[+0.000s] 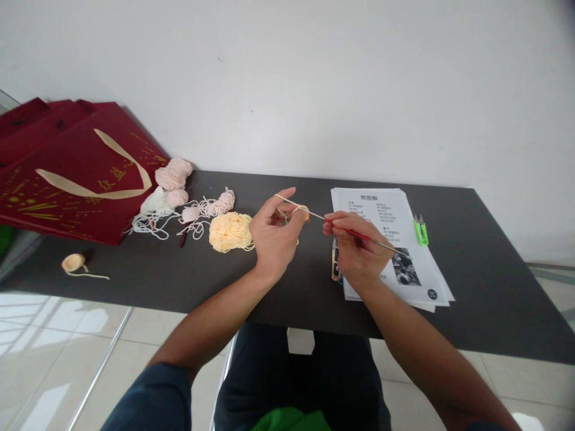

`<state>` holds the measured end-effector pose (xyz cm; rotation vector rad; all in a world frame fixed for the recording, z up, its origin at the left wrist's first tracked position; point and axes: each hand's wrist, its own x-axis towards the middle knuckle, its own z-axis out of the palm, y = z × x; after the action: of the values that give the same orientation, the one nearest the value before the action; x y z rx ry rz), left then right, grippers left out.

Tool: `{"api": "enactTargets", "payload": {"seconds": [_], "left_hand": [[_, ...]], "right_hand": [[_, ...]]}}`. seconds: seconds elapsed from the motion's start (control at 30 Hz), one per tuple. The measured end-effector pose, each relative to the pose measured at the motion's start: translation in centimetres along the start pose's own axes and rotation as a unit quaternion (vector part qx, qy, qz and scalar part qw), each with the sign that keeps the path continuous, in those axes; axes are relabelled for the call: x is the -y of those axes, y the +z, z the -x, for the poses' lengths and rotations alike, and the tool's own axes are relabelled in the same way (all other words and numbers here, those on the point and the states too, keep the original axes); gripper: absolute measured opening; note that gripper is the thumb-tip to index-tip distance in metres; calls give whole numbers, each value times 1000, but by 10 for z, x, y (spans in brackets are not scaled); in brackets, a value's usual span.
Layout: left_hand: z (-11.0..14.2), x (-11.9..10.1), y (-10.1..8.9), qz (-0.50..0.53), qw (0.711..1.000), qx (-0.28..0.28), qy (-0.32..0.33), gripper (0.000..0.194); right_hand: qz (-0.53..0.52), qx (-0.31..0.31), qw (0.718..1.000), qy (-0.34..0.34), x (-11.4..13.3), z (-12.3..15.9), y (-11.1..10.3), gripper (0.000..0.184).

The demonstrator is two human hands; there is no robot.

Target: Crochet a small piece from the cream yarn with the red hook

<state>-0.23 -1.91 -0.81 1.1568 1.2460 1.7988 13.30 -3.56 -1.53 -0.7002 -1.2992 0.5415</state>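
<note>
Left hand (276, 236) and right hand (363, 248) were both occupied, raised over the dark grey rectangular surface (485, 281). The left hand grasped a thin pale-yellow yarn strand (287, 200), which ran across its raised index finger and was pinched near the thumb. A small orange item (308, 214) showed at those fingertips; its nature could not be determined. The right hand gripped a slender metal crochet hook with a red handle (359, 234) in a pen-like hold. The hook lay between the two hands, its shaft pointing to the left fingertips and its rear end projecting past the right hand, above the papers.

Just beside the left hand sat a fluffy yellow ball of yarn (231, 231). Farther left were pale pink balls of yarn (173, 175) and a loose tangle of white yarn (155, 206), next to dark red paper bags with cream ribbon handles (74, 161). A small cream cup-shaped piece with a trailing tail (73, 262) lay near the front edge, well apart from the hands.

Beneath the right hand were printed white paper sheets (372, 200), stacked slightly askew. Bright green thread snips (421, 230) lay at their right edge.
</note>
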Motion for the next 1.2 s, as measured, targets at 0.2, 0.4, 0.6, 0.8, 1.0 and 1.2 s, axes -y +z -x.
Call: {"api": "enactTargets", "payload": {"seconds": [0.2,0.4,0.6,0.8,1.0,1.2], "left_hand": [[-1,2,-1,-4,999,-15,30,30],[-6,-1,2,59,997,-21,-34,36],[-9,-2,3,192,975,7,-112,44],[-12,-6,0,264,942,68,-196,55],[-18,-9,-2,294,922,106,-229,59],[-18,-8,-2,257,930,118,-234,62]], "right_hand": [[71,70,987,-128,-6,7,-6,43],[129,153,961,-191,-9,9,-12,49],[144,121,967,-172,-17,9,-8,59],[55,71,995,-49,-21,11,-2,42],[-84,17,991,101,-23,7,3,25],[-124,23,986,111,-18,-5,0,20]]}}
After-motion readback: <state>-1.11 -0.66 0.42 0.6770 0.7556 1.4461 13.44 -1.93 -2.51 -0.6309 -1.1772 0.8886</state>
